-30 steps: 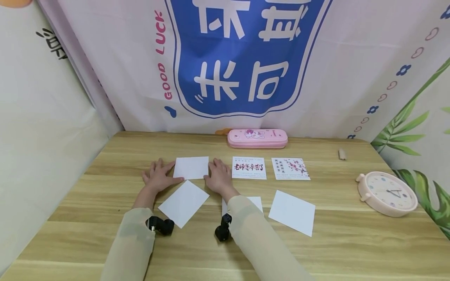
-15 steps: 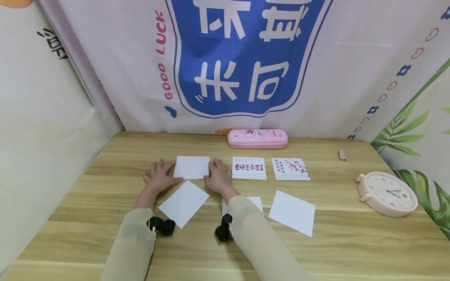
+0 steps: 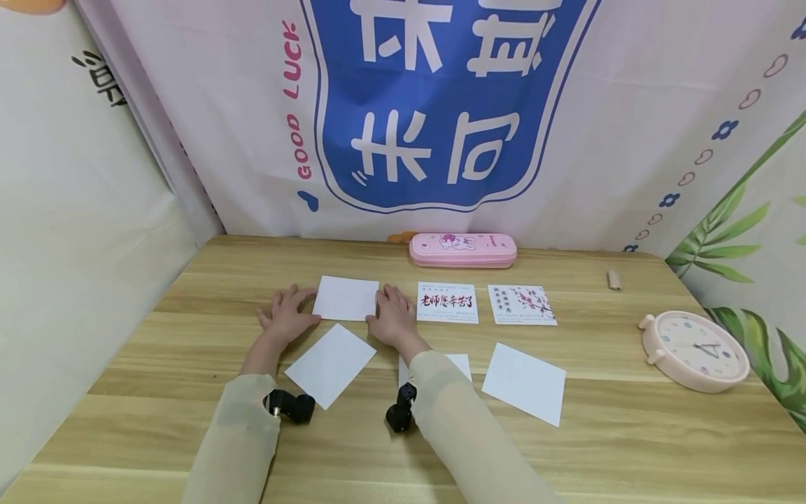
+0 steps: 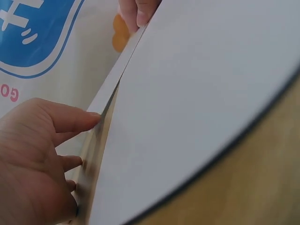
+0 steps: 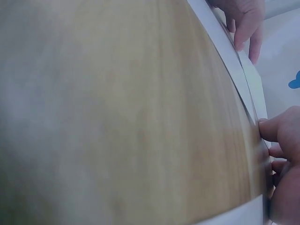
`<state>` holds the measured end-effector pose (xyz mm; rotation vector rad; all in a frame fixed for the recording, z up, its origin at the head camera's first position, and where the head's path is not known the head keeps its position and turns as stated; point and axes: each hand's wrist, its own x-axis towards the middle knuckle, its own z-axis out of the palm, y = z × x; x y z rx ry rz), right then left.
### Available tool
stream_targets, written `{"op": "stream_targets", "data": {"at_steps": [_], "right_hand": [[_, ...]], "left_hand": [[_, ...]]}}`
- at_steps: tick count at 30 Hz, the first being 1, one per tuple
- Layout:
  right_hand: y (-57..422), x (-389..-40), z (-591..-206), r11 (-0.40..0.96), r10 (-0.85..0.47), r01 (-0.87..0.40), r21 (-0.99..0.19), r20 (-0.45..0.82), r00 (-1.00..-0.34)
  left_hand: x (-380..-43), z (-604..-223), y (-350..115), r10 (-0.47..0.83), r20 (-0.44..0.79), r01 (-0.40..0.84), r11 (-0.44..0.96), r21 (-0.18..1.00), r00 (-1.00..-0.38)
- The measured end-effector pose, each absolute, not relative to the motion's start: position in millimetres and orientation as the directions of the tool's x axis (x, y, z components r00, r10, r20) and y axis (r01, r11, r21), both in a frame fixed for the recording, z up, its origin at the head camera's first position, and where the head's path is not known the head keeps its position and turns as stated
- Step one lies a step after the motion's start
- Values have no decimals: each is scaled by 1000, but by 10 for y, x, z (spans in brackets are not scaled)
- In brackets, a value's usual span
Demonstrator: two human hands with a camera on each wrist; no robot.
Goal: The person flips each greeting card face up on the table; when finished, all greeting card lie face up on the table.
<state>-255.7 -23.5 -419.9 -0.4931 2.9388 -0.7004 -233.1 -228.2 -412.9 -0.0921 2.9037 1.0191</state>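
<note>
A blank white card [image 3: 345,299] lies between my two hands in the back row, its far edge tipped slightly up. My left hand [image 3: 286,316] pinches its left edge, thumb at the near corner; in the left wrist view the thumb and forefinger [image 4: 77,123] meet at the card's edge. On the other side my right hand [image 3: 393,315] holds the right edge between thumb and fingers. A second white card [image 3: 330,365] lies askew just in front. Under my right sleeve, a third white card [image 3: 457,364] is partly hidden.
To the right sit a card with red writing [image 3: 448,302], a card with a blossom picture [image 3: 522,305] and another blank card [image 3: 524,383]. A pink pencil case [image 3: 462,250] stands at the back. A pink clock [image 3: 695,350] and a small tan stub [image 3: 613,280] are farther right.
The card between my hands has shifted slightly right, and its far edge has come up a little. My hands have barely moved; the other cards stay put.
</note>
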Motion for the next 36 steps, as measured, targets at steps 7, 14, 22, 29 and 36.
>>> {"op": "stream_targets", "data": {"at_steps": [7,14,22,29,36], "right_hand": [[-236,-2560,-4210,840,-334,-298,-454,1,-943],[-240,-2558,-4200,838,-339,-299,-456,-6,-941],[-243,-2553,-4192,831,-316,-278,-482,3,-949],[-234,-2559,-4210,824,-305,-276,-496,22,-952],[-237,-2563,-4190,767,-283,-261,-586,57,-957]], "left_hand": [[-2321,-4138,-2249,-67,-35,-73,747,661,-997],[-2332,-4171,-2175,-100,53,-36,724,689,-994],[-2392,-4198,-2123,-129,124,-5,714,700,-984],[-2388,-4220,-2116,-125,104,-15,705,710,-987],[-2389,-4239,-2122,-138,125,-4,687,726,-983]]}}
